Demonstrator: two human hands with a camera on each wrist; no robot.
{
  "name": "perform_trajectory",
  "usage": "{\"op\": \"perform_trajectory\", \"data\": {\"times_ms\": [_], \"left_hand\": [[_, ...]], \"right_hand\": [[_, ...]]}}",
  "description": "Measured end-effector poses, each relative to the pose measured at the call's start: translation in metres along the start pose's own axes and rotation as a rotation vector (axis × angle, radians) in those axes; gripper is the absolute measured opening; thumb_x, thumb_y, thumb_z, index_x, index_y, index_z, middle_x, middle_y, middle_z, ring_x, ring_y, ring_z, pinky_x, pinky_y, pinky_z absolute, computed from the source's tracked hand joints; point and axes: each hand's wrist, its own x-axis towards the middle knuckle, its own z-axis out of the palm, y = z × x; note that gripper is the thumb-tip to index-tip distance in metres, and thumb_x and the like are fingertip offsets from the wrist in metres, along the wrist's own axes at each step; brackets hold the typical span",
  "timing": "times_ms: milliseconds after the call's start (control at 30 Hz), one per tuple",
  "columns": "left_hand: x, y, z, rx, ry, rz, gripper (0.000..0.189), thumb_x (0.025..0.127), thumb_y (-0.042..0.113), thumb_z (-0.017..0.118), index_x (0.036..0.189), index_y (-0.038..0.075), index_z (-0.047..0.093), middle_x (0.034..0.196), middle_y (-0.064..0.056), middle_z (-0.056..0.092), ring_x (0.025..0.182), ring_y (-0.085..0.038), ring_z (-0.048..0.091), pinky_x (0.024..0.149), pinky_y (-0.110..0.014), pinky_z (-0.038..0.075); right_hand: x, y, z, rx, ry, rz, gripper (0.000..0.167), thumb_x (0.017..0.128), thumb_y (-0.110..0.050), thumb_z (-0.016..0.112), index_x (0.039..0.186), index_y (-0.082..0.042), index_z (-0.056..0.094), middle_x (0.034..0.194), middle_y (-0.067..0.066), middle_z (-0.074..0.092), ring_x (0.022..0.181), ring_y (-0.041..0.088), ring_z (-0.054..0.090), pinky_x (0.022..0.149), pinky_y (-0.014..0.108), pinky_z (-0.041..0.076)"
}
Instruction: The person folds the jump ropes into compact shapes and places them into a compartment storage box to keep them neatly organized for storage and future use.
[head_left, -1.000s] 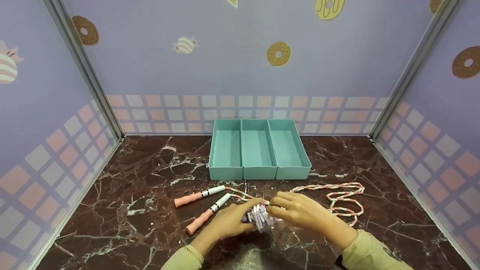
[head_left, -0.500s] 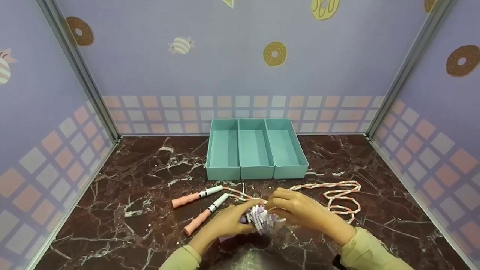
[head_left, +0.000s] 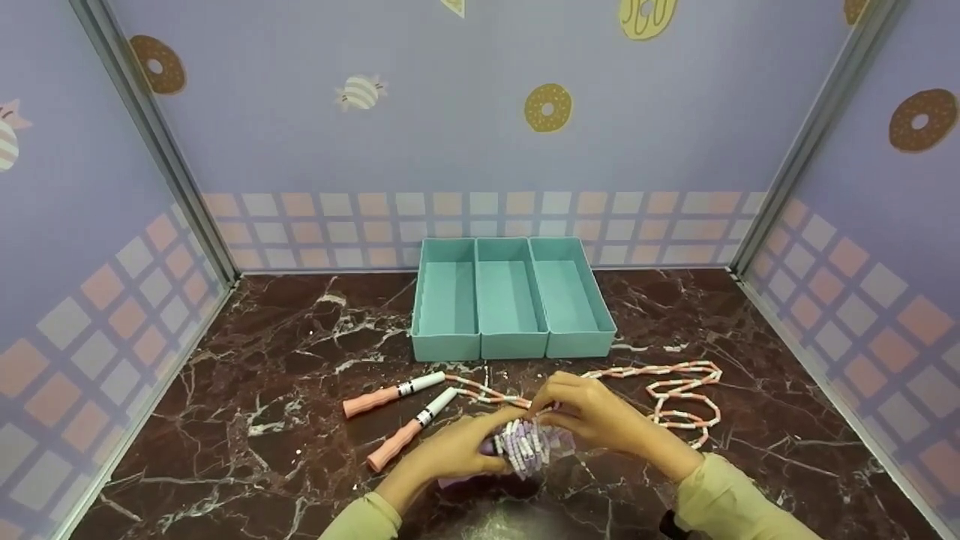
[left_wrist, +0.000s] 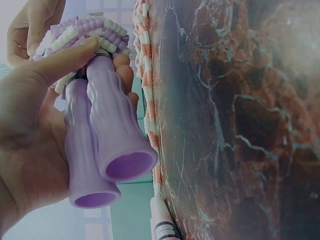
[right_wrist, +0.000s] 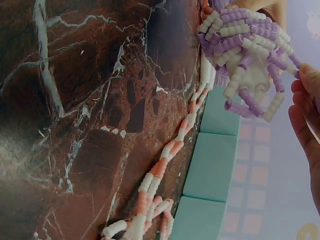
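Observation:
My left hand point(head_left: 457, 448) grips a purple-and-white beaded jump rope point(head_left: 525, 448), its cord wound into a thick bundle around the handles. The two purple handles point(left_wrist: 114, 117) poke out below the left thumb, hollow ends toward the left wrist camera. At the bundle's other side, my right hand point(head_left: 583, 406) pinches a strand of the beads point(right_wrist: 290, 64) between thumb and fingers. A coral-and-white jump rope lies on the table behind both hands; its two handles point(head_left: 395, 394) point left and its beaded cord point(head_left: 686, 395) loops at the right.
Behind the ropes stands a teal organizer point(head_left: 514, 345) with three compartments, near the patterned back wall point(head_left: 465, 150). The dark marbled tabletop point(head_left: 262, 450) is bounded by side panels with metal corner posts point(head_left: 180, 172).
My right hand has shifted slightly around the bundle while keeping hold of the strand. A loose beaded end that stuck out to the right now sits closer to the bundle.

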Motion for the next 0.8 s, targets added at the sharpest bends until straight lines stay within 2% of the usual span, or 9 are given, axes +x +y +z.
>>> {"op": "perform_trajectory", "data": {"times_ms": [133,233,333,533,633,700,800], "left_hand": [[0.001,0.001,0.000,0.004,0.000,0.008,0.079,0.083,0.017,0.074,0.151,0.035,0.037,0.092,0.004,0.062,0.052,-0.002,0.035,0.059,-0.019,0.040],[0.001,0.000,0.001,0.008,0.003,0.022,0.079,0.083,0.017,0.075,0.150,0.033,0.038,0.104,0.001,0.068,0.064,-0.004,0.051,0.068,-0.022,0.049],[0.002,0.000,0.003,0.017,0.010,0.039,0.077,0.082,0.018,0.076,0.150,0.031,0.040,0.134,-0.005,0.064,0.087,-0.009,0.060,0.085,-0.028,0.053],[0.001,-0.001,0.006,-0.001,0.006,0.063,0.074,0.083,0.019,0.076,0.147,0.031,0.042,0.137,-0.005,0.062,0.092,-0.013,0.064,0.089,-0.031,0.053],[0.001,-0.003,0.007,-0.055,0.008,0.103,0.073,0.083,0.016,0.076,0.147,0.031,0.042,0.142,-0.003,0.059,0.111,-0.020,0.064,0.099,-0.038,0.051],[0.001,-0.005,0.008,-0.121,0.006,0.135,0.074,0.083,0.014,0.075,0.147,0.030,0.042,0.146,-0.002,0.055,0.126,-0.024,0.058,0.108,-0.043,0.047],[0.001,-0.007,0.008,-0.206,0.004,0.161,0.074,0.083,0.010,0.074,0.148,0.028,0.042,0.149,-0.002,0.052,0.134,-0.027,0.052,0.113,-0.048,0.042]], "right_hand": [[-0.001,0.001,0.000,0.027,0.002,0.042,0.016,0.085,-0.007,0.072,0.100,-0.011,0.068,0.095,0.000,0.069,0.088,0.012,0.066,0.079,0.018,0.055],[-0.001,0.002,0.000,0.036,0.007,0.055,0.016,0.085,-0.009,0.073,0.101,-0.012,0.069,0.095,-0.002,0.070,0.088,0.012,0.066,0.080,0.020,0.056],[-0.004,0.004,0.001,0.064,0.007,0.087,0.017,0.085,-0.010,0.073,0.101,-0.013,0.070,0.094,-0.001,0.071,0.087,0.012,0.066,0.077,0.023,0.056],[-0.012,0.006,0.004,0.212,-0.021,0.256,0.016,0.085,-0.013,0.073,0.101,-0.012,0.069,0.093,0.004,0.072,0.077,0.011,0.063,0.066,0.027,0.055],[-0.016,0.007,0.005,0.320,-0.031,0.361,0.017,0.087,-0.013,0.072,0.102,-0.011,0.065,0.093,0.006,0.071,0.074,0.004,0.059,0.062,0.023,0.053],[-0.017,0.007,0.005,0.405,-0.028,0.402,0.016,0.088,-0.009,0.071,0.101,-0.008,0.062,0.089,0.010,0.068,0.073,0.001,0.056,0.058,0.022,0.050],[-0.017,0.007,0.005,0.504,-0.018,0.451,0.014,0.089,-0.005,0.070,0.098,-0.005,0.059,0.085,0.015,0.064,0.071,0.001,0.053,0.056,0.020,0.047]]}}
